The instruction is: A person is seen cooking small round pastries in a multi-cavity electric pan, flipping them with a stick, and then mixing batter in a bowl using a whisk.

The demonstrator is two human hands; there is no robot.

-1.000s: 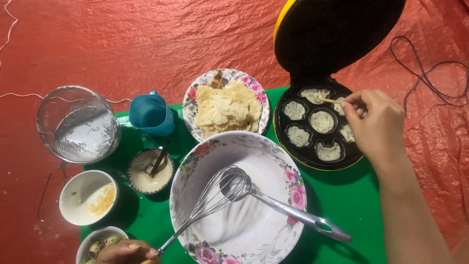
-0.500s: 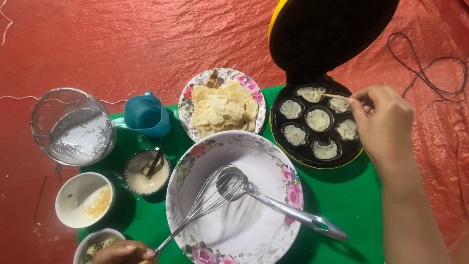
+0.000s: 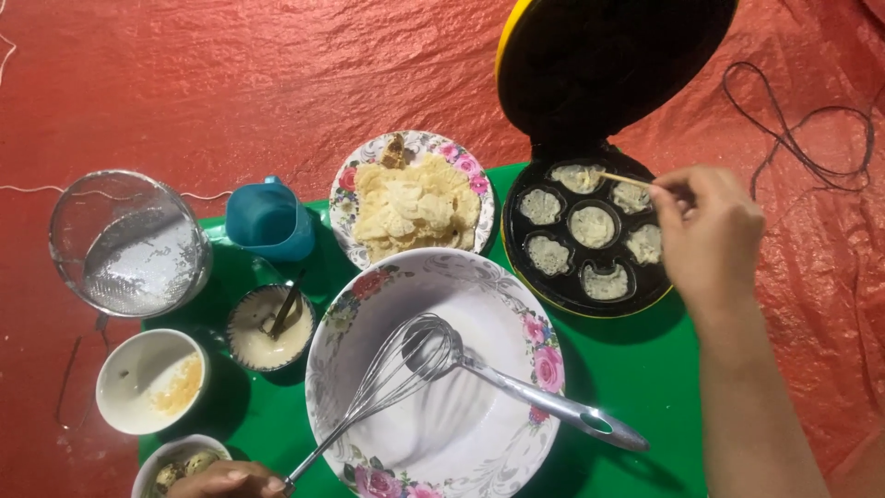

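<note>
your right hand (image 3: 708, 235) pinches a thin wooden skewer (image 3: 625, 179) between thumb and fingertips, its tip over the upper moulds of the round black cake maker (image 3: 590, 231), whose yellow-edged lid stands open. the skewer looks light and stiff but easy to snap, so it is best gripped near the back end, lightly. the pale batter cakes (image 3: 592, 225) in the moulds look soft and likely tear if prodded hard. your left hand (image 3: 226, 480) shows only at the bottom edge by the whisk (image 3: 387, 387) in the big floral bowl (image 3: 516, 323); i cannot tell how its fingers sit.
</note>
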